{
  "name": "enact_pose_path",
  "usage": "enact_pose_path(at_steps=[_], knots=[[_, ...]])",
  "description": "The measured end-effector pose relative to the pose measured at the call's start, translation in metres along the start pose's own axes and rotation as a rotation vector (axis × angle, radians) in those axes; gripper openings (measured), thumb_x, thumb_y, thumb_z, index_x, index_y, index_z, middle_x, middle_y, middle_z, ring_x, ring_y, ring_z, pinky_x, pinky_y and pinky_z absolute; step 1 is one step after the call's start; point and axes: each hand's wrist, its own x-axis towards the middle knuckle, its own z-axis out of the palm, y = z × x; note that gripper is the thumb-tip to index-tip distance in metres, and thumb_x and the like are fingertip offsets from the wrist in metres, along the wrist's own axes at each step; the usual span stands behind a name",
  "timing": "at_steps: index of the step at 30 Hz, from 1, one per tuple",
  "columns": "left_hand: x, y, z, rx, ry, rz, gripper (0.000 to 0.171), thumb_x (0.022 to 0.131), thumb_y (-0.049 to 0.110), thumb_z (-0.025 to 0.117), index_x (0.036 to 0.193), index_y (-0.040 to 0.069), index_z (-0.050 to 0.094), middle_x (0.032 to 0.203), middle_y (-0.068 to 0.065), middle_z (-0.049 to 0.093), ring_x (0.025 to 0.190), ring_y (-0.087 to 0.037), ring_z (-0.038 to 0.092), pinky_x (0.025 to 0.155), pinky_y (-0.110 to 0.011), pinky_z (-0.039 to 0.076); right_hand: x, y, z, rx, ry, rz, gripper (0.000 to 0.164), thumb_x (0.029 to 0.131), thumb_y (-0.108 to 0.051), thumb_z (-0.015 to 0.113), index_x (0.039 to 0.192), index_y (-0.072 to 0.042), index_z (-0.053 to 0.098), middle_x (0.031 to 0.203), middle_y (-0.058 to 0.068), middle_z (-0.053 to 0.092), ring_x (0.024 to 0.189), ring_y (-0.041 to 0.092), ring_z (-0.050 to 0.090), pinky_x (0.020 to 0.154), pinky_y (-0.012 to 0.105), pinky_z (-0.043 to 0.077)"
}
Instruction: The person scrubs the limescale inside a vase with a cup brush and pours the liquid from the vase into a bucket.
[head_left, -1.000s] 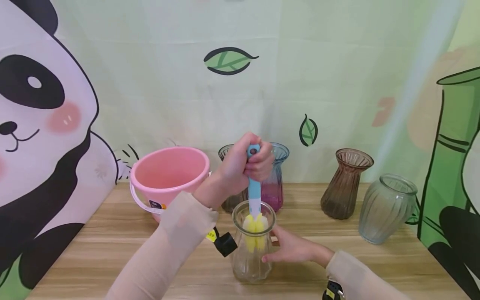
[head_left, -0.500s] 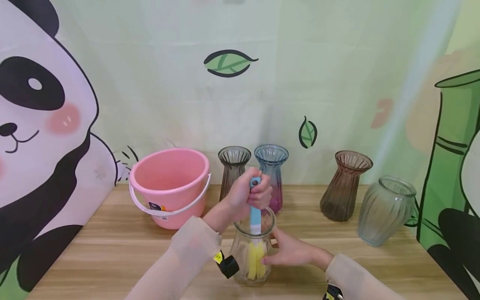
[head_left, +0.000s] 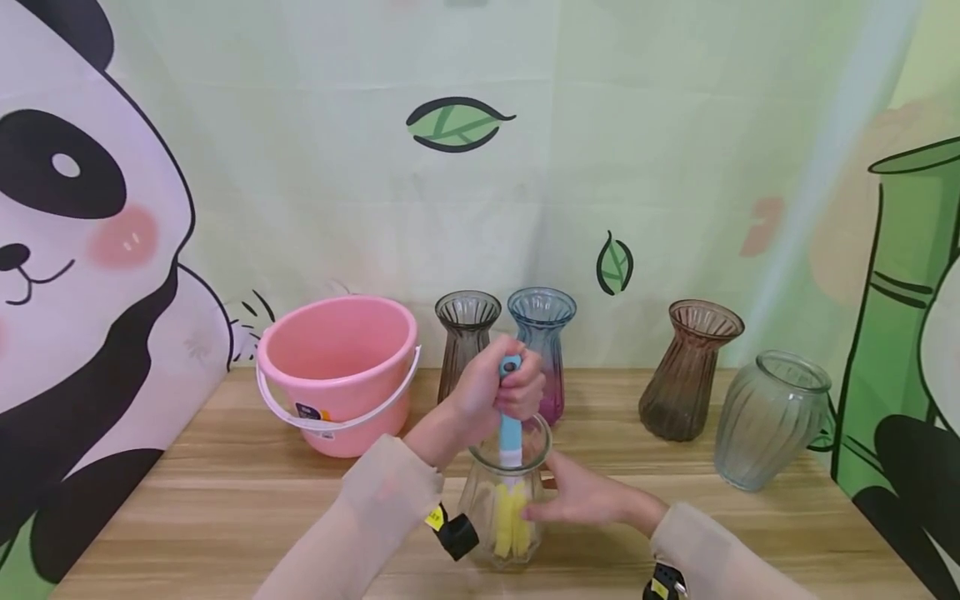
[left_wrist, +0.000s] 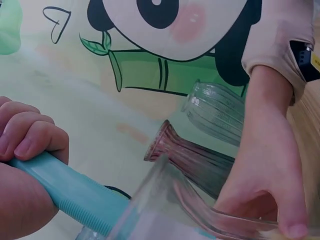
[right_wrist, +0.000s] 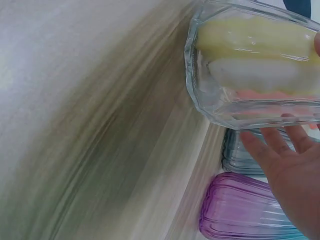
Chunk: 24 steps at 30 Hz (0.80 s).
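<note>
A clear glass vase [head_left: 480,508] stands upright on the wooden table. Inside it, near the bottom, sits the yellow-and-white sponge head [right_wrist: 250,42] of a bottle brush [head_left: 512,437]. My left hand [head_left: 491,387] grips the brush's blue handle [left_wrist: 75,192] just above the vase's rim. Low on the vase's right side, my right hand [head_left: 592,492] holds the glass, thumb in front and fingers behind; in the right wrist view those fingers [right_wrist: 272,145] spread along the glass.
A pink bucket [head_left: 352,417] with a white handle stands at the left. Behind the hands are a grey vase [head_left: 467,329] and a blue-to-purple vase [head_left: 543,325]. Farther right stand a brown vase [head_left: 682,392] and a pale rounded glass vase [head_left: 768,433].
My left hand has moved down, pushing the brush head from the vase's neck to near its bottom. Over the last half second little differs. The right hand has kept its hold.
</note>
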Motion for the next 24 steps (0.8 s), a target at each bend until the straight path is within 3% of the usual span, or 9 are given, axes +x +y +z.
enact_pose_path(at_steps=[7,16,21,24], knots=[[0.005,0.017,0.006,0.031,0.003,0.006,0.035,0.085,0.016,0.018,0.050,0.014,0.023,0.043,0.007,0.022,0.038,-0.008,0.017,0.040,-0.023,0.010,-0.001,0.002,0.005,0.022,0.059,0.006,0.077,0.079,-0.021,0.071,0.140,-0.009,0.026,0.140,0.012,0.036,0.130,0.030,0.034,0.097,0.046,0.041],[0.017,0.059,0.023,0.130,0.043,0.032,0.035,0.084,0.015,0.020,0.049,0.015,0.024,0.042,0.008,0.023,0.038,-0.009,0.017,0.041,-0.023,0.011,0.001,0.002,0.007,-0.027,0.095,-0.003,0.085,0.077,-0.025,0.073,0.143,-0.014,0.021,0.142,0.011,0.032,0.128,0.031,0.036,0.093,0.043,0.045],[0.019,0.084,0.030,0.128,0.007,0.085,0.035,0.084,0.017,0.018,0.049,0.015,0.023,0.042,0.006,0.022,0.037,-0.009,0.017,0.040,-0.024,0.010,0.001,0.001,0.008,-0.021,0.109,0.004,0.083,0.076,-0.023,0.074,0.140,-0.011,0.024,0.139,0.013,0.036,0.124,0.033,0.040,0.092,0.045,0.045],[0.021,0.091,0.031,0.117,-0.018,0.093,0.035,0.084,0.018,0.018,0.050,0.015,0.024,0.042,0.006,0.022,0.036,-0.010,0.017,0.039,-0.024,0.009,0.000,0.000,0.009,-0.023,0.114,0.013,0.080,0.076,-0.022,0.075,0.138,-0.011,0.026,0.137,0.014,0.037,0.123,0.033,0.042,0.090,0.045,0.046]])
